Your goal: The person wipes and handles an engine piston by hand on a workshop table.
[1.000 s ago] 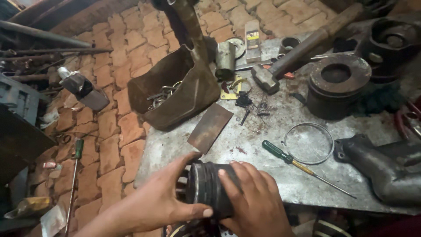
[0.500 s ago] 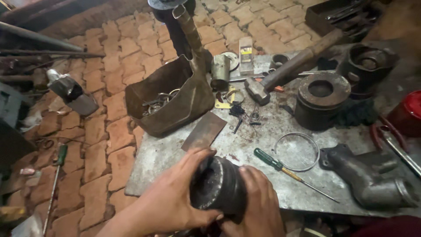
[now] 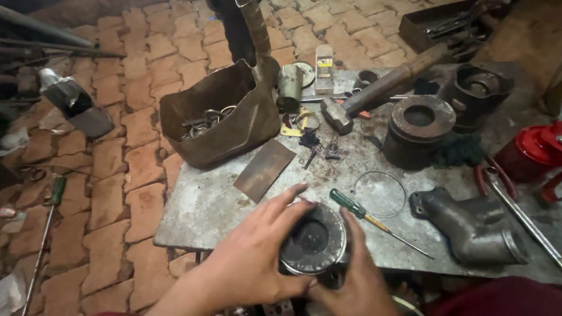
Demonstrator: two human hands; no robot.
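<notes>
Left hand [image 3: 257, 257] and right hand [image 3: 354, 275] clamped around dark piston [image 3: 312, 240] between them, at metal table [image 3: 205, 205] edge

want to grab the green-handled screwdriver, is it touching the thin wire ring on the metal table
Apart. The head view shows the green-handled screwdriver lying just left of and below the thin wire ring, with a strip of bare metal table visible between them.

The piston [image 3: 313, 240] is dark grey with a bright silvery rim. The screwdriver [image 3: 357, 209] has a green handle and yellow neck. The table [image 3: 199, 205] is mottled grey metal; the floor [image 3: 117, 175] is reddish-brown interlocking brick. The bag [image 3: 234, 123] is brown, the can [image 3: 535, 152] at right red.
</notes>
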